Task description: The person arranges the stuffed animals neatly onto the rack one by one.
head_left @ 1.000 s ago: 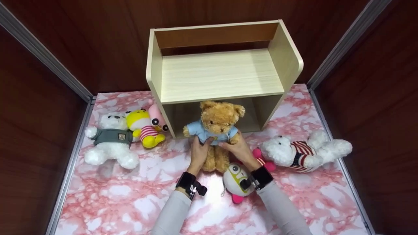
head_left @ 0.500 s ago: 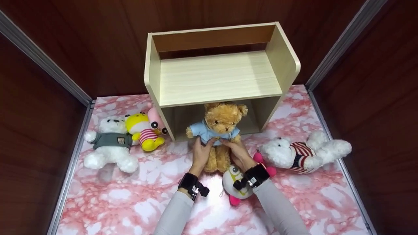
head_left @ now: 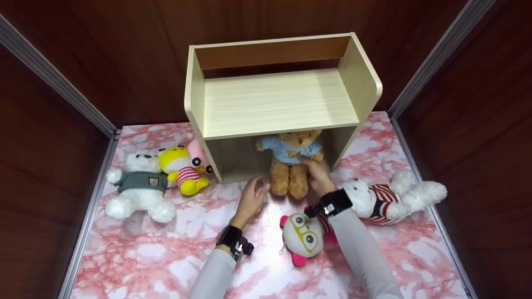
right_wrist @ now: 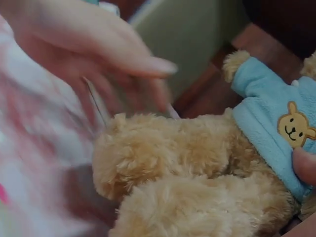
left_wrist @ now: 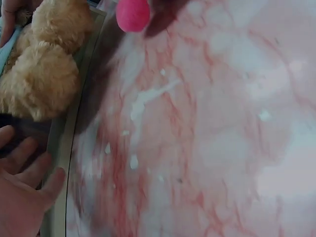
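I count one brown bear (head_left: 287,160) low inside one shelf (head_left: 278,99), feet jutting out; the right hand (head_left: 319,176) pinches its side, the left hand (head_left: 250,200) spreads nearby, five other toys (head_left: 142,182) outside.

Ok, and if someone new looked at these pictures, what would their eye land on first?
Probably the blue-shirted teddy bear in the lower compartment of the pale wooden shelf, its feet jutting out the front; of the two hands, the right hand holds it at the shirt. Next might come the bespectacled plush lying in front of the shelf, then the white bear in stripes at the picture's right.
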The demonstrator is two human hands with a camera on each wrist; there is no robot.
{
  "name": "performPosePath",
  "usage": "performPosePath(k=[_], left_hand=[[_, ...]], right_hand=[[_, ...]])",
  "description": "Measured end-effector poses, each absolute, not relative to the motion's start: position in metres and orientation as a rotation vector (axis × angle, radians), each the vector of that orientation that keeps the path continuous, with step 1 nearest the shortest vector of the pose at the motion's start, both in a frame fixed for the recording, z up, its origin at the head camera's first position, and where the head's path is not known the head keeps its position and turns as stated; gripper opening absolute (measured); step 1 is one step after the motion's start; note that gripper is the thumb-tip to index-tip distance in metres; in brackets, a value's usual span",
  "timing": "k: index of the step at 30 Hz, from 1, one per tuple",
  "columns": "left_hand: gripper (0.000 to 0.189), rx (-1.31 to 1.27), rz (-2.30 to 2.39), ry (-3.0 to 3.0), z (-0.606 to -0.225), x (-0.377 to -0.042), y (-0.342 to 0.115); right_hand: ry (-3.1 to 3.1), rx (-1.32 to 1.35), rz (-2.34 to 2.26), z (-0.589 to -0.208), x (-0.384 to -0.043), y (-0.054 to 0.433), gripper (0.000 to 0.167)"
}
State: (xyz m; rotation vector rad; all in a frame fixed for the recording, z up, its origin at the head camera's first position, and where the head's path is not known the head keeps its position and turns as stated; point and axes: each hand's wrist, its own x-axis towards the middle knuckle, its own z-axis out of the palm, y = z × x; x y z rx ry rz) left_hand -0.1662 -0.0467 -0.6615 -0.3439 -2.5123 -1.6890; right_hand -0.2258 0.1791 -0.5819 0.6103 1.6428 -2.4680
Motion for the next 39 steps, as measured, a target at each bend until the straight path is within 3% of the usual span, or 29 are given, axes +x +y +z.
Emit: performPosePath(k=[8, 17, 34, 39], left_hand=[[0.043, -0.632, -1.289, -2.848, -0.663, -0.154, -0.055], [0.051, -0.69, -1.18, -2.978, -0.657, -0.148, -0.055], [0.079, -0.558, -1.295, -3.023, -0.659, -0.148, -0.057], [0.078, -0.573, -1.279, -3.015, -0.66, -0.151, -0.059]], right_hand=[[1.773, 0.698, -2.363, -0.572, -0.256, 0.202, 0.023], [1.878, 0.626, -2.262, -0.571, -0.283, 0.219, 0.058], [2.041, 0.567, -2.442, -0.591, -0.309, 0.201, 0.047], [2.363, 0.666, -2.166, -0.596, -0.308, 0.196, 0.049]])
